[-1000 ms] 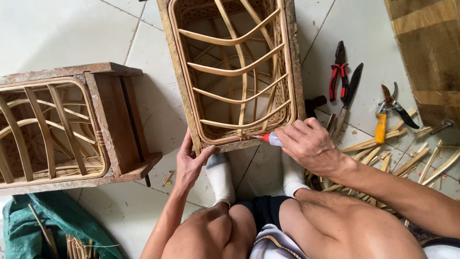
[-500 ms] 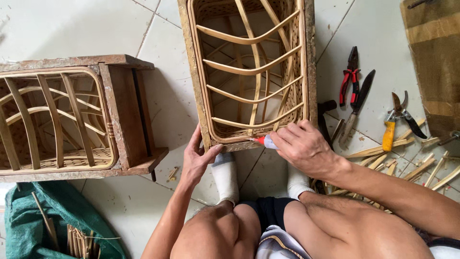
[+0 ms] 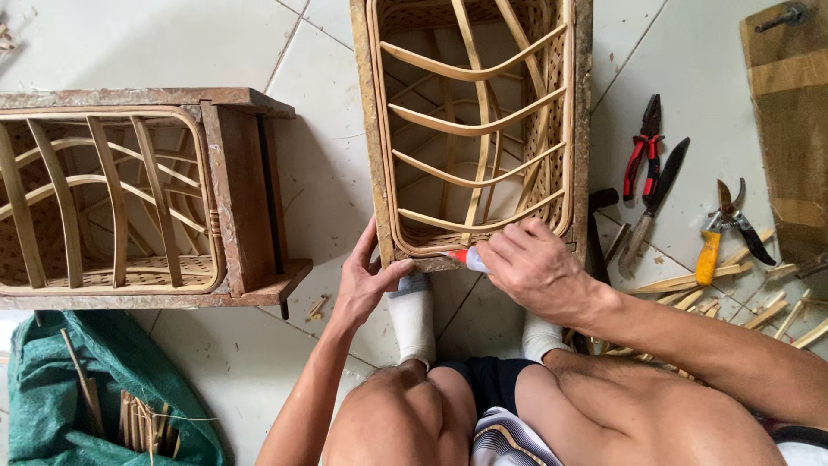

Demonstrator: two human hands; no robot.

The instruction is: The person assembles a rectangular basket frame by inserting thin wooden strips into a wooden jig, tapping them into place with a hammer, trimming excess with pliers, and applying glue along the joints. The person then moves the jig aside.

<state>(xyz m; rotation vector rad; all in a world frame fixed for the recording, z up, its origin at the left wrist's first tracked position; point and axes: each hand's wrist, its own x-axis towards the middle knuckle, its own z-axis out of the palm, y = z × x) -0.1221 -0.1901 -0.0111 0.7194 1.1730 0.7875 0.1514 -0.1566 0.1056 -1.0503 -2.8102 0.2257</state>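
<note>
Small white glue tube w/ red tip (image 3: 467, 258) is pinched in curled right hand (image 3: 533, 269); woven rattan-and-wood frame (image 3: 379, 173) is gripped at corner by half-open left hand (image 3: 366, 283).

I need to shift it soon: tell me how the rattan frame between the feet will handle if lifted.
The rattan frame is probably light for its size, being open slats and weave. It looks stiff, with a solid wooden rim. Standing tall on one end, it may tip; the left hand steadies its corner.

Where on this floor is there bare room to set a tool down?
Bare tile lies between the left frame and the centre frame, and above the left frame. A smaller patch sits between the red pliers and the board. Right of the right hand, cane offcuts crowd the floor.
</note>
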